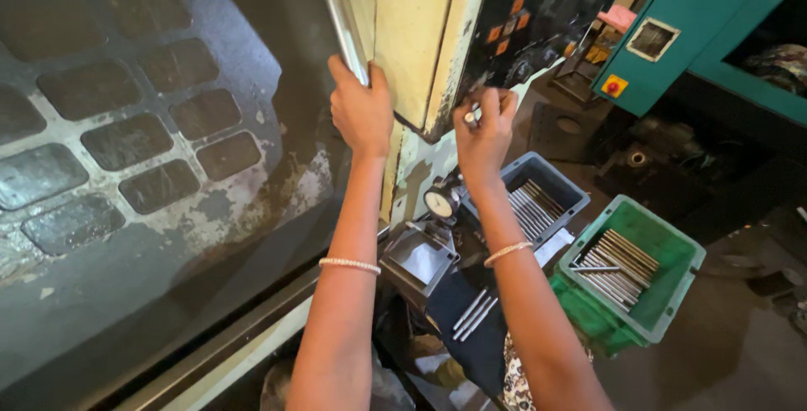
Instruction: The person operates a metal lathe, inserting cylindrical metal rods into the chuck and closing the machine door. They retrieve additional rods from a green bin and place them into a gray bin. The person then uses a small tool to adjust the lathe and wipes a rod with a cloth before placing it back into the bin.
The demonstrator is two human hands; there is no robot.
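Observation:
My left hand grips the metal handle edge of a cream machine door. My right hand is raised beside it, fingertips pinched on something small and pale at the lower edge of a black control panel with orange buttons. What the fingers pinch is too small to tell. Both wrists wear thin bracelets.
A dark window with a grid pattern fills the left. Below the hands sit a dial gauge, a grey bin and a green bin of metal rods, plus loose rods on dark cloth. A teal cabinet stands at right.

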